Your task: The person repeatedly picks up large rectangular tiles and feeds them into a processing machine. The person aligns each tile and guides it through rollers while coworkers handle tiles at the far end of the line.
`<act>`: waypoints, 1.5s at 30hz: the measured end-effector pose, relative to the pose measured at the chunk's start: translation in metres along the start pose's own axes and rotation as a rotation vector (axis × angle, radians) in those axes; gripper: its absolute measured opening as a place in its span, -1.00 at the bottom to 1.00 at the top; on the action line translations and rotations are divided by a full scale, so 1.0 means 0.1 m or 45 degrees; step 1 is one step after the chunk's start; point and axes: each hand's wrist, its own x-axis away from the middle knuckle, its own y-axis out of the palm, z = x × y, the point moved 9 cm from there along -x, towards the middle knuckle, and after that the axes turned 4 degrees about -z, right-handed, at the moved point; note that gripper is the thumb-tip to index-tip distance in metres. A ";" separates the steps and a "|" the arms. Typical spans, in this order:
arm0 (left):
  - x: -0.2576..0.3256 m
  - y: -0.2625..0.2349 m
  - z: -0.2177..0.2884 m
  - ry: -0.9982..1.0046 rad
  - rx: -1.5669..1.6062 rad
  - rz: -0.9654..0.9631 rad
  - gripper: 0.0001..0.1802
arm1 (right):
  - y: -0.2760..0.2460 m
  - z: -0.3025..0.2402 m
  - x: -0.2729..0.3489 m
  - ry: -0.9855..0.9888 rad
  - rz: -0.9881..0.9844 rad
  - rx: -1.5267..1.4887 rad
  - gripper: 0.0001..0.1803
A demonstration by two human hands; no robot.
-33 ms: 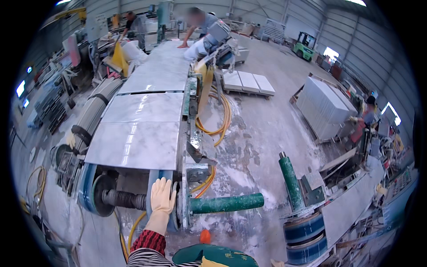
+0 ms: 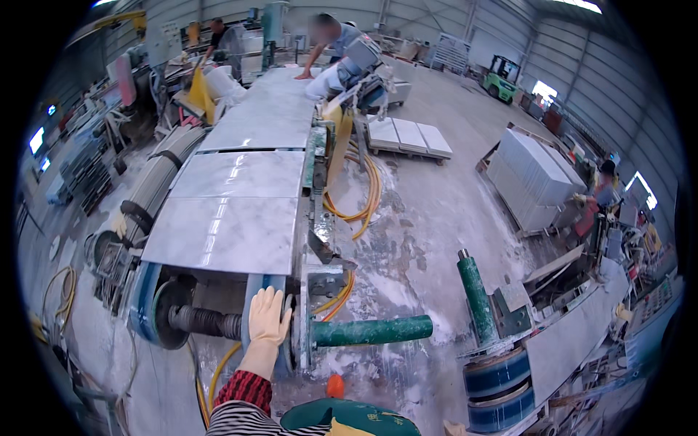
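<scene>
My left hand (image 2: pixel 267 320), in a cream rubber glove, lies flat with fingers stretched out on the blue belt (image 2: pixel 266 282) at the near end of a roller conveyor. It holds nothing. Just beyond the fingertips is the near edge of a polished white marble slab (image 2: pixel 225 232), which rests on the belts. More slabs (image 2: pixel 254 174) lie behind it in line. To the left of my hand is a dark shaft (image 2: pixel 207 322) with a pulley wheel. A small pale patch at the lower edge may be my right glove; its fingers cannot be made out.
A green roller (image 2: pixel 374 330) juts out right of my hand. Another conveyor with an upright green post (image 2: pixel 476 298) stands at the right. Yellow hoses (image 2: pixel 371 192) lie on the floor. A co-worker (image 2: pixel 334 40) leans over the far slabs; stacked slabs (image 2: pixel 531 174) stand farther right.
The whole view has shifted very slightly. My left hand stays flat on the belt, and the slabs keep their places.
</scene>
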 end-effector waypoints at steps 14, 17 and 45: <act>0.97 -0.06 -0.27 0.074 -0.075 -0.592 -0.17 | 1.65 0.82 -0.32 0.209 -0.283 -0.288 -0.60; 0.78 -0.09 -0.11 0.099 -0.053 -0.684 -0.21 | 2.04 0.73 -0.26 0.173 -0.382 -0.565 -0.55; 0.62 -1.83 -4.25 -0.076 -0.037 -0.180 -0.13 | 3.15 -5.63 2.01 -1.335 0.419 0.354 -0.58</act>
